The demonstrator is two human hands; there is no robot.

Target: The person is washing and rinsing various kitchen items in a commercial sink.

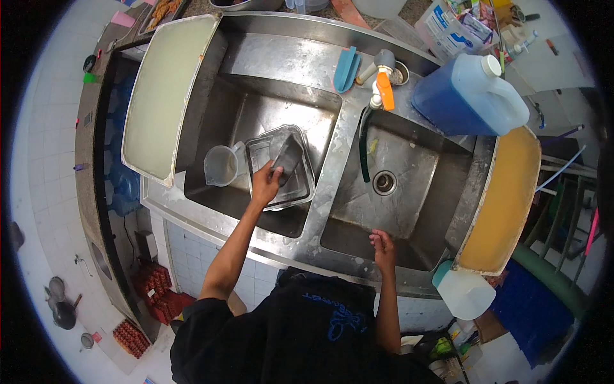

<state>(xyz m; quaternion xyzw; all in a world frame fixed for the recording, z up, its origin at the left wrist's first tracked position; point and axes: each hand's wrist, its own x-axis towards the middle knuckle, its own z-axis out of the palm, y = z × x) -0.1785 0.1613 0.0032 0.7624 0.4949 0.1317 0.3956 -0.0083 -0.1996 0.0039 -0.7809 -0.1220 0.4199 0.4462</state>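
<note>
In the left basin of a steel double sink, my left hand [266, 184] grips the edge of a dark metal pan [289, 161], held tilted. Below it in that basin lie rectangular metal trays [302, 193]. A clear plastic measuring jug [221, 165] stands just left of the trays. My right hand [383, 246] hangs over the front of the right basin [407, 211], fingers loosely curled, holding nothing. A faucet with an orange lever [385, 91] and a dark hose [365, 153] reaches into the right basin.
A large jug of blue liquid [470, 96] stands at the back right, beside a yellowish board [501, 206]. A pale green board [165, 96] flanks the left basin. A blue scoop-like plastic piece [346, 71] lies behind the sink divider. A white plastic jug [464, 293] is at the front right.
</note>
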